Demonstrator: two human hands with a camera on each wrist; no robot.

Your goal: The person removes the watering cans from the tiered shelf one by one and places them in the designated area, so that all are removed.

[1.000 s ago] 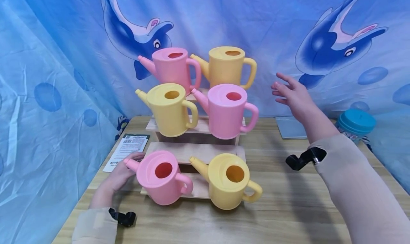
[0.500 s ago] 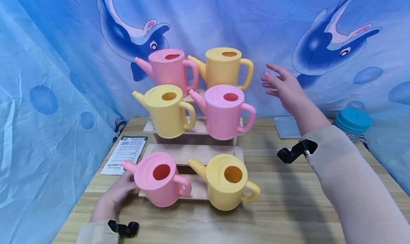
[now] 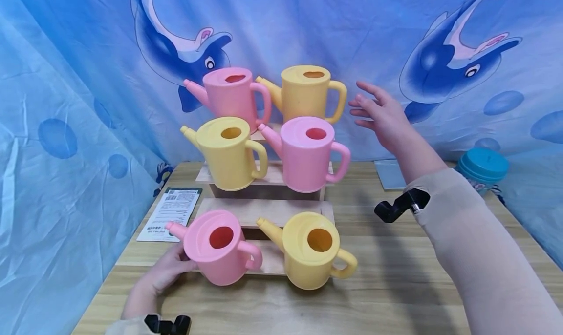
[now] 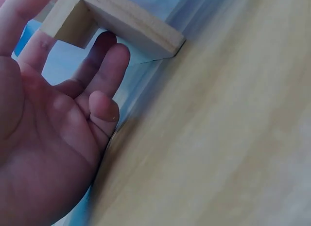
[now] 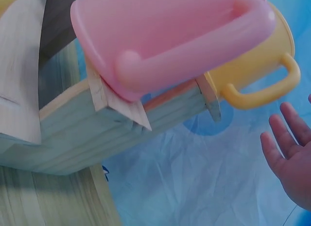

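Right hand (image 3: 383, 117), fingers loosely extended, beside the top yellow watering can (image 3: 304, 94). Left hand (image 3: 170, 268), relaxed, beside the bottom pink can (image 3: 220, 261).

a blue curtain (image 3: 325, 22) printed with dolphins (image 3: 448, 64) and round spots (image 3: 57, 138) hangs behind the wood-grain desk (image 3: 272, 308). on it, a printed packet (image 3: 171, 214) lies at the left; at the far right, a flat pale-blue piece (image 3: 389, 175) lies near a teal-lidded tub (image 3: 483, 164).

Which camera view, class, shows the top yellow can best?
The head view: it shows the top yellow can with spout, opening and handle, its lower body partly behind a pink can. The right wrist view shows only its handle and part of its body; the left wrist view doesn't show it.
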